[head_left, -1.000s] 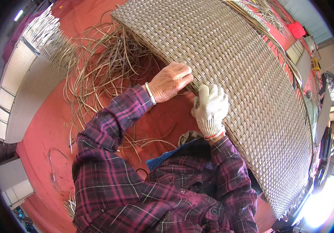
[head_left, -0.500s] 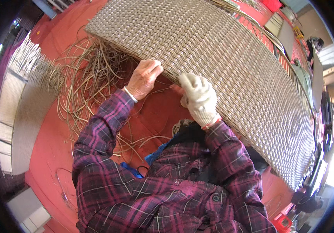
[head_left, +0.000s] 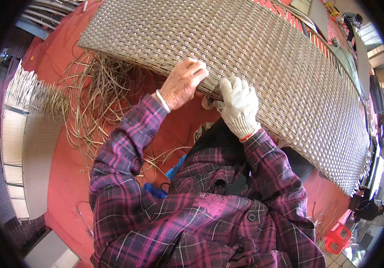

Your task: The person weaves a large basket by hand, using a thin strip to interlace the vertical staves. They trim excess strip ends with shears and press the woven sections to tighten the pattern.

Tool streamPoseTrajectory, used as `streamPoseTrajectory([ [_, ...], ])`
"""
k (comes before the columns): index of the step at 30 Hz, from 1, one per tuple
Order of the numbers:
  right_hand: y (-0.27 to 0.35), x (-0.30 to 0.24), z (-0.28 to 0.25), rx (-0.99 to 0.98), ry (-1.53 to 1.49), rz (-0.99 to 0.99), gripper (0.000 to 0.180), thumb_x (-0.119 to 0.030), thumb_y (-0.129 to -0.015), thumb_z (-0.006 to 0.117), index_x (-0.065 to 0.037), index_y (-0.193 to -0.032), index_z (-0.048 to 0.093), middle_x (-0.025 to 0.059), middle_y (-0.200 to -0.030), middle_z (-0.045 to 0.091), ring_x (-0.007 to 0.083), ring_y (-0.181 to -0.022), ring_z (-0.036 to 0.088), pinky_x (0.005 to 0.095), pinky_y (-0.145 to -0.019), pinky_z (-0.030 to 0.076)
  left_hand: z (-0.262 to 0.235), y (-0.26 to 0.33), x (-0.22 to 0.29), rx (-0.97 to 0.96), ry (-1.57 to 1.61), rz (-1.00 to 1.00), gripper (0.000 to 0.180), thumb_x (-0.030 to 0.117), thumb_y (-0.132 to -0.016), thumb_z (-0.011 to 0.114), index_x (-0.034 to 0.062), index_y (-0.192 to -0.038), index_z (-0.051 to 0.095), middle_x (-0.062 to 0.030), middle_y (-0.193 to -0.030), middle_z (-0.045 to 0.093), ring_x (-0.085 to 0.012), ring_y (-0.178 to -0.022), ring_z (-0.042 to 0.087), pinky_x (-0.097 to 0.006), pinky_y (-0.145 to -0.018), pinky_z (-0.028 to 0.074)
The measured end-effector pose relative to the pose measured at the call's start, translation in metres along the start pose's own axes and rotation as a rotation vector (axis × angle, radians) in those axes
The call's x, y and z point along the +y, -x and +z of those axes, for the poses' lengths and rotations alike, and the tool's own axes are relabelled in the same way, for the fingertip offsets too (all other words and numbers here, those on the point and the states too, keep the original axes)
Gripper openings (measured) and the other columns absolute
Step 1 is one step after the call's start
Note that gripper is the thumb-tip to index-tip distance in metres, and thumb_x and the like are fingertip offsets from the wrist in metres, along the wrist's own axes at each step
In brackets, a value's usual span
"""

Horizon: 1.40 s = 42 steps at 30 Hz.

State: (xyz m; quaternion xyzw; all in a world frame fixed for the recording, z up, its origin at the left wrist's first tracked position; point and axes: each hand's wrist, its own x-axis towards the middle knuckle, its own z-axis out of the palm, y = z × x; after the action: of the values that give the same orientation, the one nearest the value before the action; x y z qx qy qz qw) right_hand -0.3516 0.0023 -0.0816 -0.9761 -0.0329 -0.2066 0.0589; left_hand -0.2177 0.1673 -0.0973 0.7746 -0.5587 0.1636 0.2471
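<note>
A long brown-grey woven wicker panel (head_left: 263, 58) stretches across the view in front of me, its near edge running from upper left to lower right. At that edge is my bare left hand (head_left: 184, 82), a white band round its wrist. Its fingers are curled into a pinch, and whatever lies between them is hidden. Just to the right, my right hand (head_left: 238, 105) wears a white knit glove. Its bent fingers lie over the panel's edge, with the thumb side below. Beneath the edge, between the hands, a small pale object (head_left: 207, 102) shows only in part.
A tangle of loose wicker strands (head_left: 96, 94) hangs at the panel's left end over the red floor (head_left: 73, 169). Other woven panels (head_left: 40, 165) stand at far left. A red plastic stool (head_left: 337, 237) is at lower right. Another person (head_left: 352, 24) is at upper right.
Both hands have shifted right along the panel's edge, and my left hand now sits closer to the gloved one. The whole view has swung slightly, bringing more of the red stool into sight.
</note>
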Motion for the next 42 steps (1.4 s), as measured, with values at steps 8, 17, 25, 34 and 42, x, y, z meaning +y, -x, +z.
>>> streamPoseTrajectory([
  [8, 0.032, -0.006, -0.025, -0.382, -0.062, -0.208, 0.018, -0.017, -0.076, 0.065, -0.012, -0.093, 0.063, 0.0033, -0.085, 0.064, 0.024, -0.079, 0.063, 0.041, -0.068, 0.049, -0.016, 0.019, 0.033, 0.022, 0.017, -0.017, 0.03, 0.003, -0.077, 0.063, 0.006, -0.106, 0.064, -0.0091, -0.114, 0.06, -0.0294, -0.109, 0.057, -0.042, -0.095, 0.046],
  [17, -0.001, 0.004, -0.005, 0.128, -0.142, 0.046, 0.019, -0.018, -0.076, 0.065, -0.01, -0.093, 0.063, 0.0065, -0.088, 0.059, 0.0253, -0.086, 0.059, 0.0408, -0.073, 0.044, 0.01, -0.015, 0.029, -0.004, 0.087, -0.032, 0.032, 0.004, -0.082, 0.069, 0.0033, -0.114, 0.065, -0.0129, -0.115, 0.062, -0.0346, -0.11, 0.056, -0.045, -0.095, 0.043],
  [25, 0.052, 0.007, -0.026, 0.009, -0.099, -0.046, 0.02, -0.02, -0.082, 0.06, -0.009, -0.098, 0.062, 0.0066, -0.088, 0.06, 0.0258, -0.084, 0.062, 0.0406, -0.073, 0.049, 0.012, 0.016, 0.047, 0.082, 0.097, -0.01, 0.03, 0.004, -0.081, 0.072, 0.0048, -0.111, 0.067, -0.0135, -0.115, 0.063, -0.0334, -0.11, 0.057, -0.044, -0.096, 0.043],
  [34, 0.118, 0.068, -0.062, 0.162, -0.04, 0.275, 0.046, -0.014, -0.071, 0.074, -0.014, -0.115, 0.064, 0.0056, -0.104, 0.067, 0.0303, -0.1, 0.063, 0.0447, -0.087, 0.048, 0.033, -0.017, 0.093, 0.086, 0.187, 0.019, 0.034, 0.008, -0.077, 0.076, 0.0079, -0.11, 0.068, -0.0089, -0.117, 0.064, -0.0296, -0.109, 0.059, -0.043, -0.096, 0.042],
  [42, 0.112, 0.065, -0.056, 0.153, 0.076, 0.272, 0.022, -0.015, -0.076, 0.064, -0.013, -0.097, 0.06, 0.0045, -0.092, 0.061, 0.0271, -0.089, 0.061, 0.0442, -0.077, 0.045, 0.051, -0.051, 0.126, -0.003, 0.291, 0.17, 0.037, -0.002, -0.07, 0.065, 0.0057, -0.105, 0.067, -0.0115, -0.108, 0.062, -0.0344, -0.103, 0.056, -0.044, -0.092, 0.045],
])
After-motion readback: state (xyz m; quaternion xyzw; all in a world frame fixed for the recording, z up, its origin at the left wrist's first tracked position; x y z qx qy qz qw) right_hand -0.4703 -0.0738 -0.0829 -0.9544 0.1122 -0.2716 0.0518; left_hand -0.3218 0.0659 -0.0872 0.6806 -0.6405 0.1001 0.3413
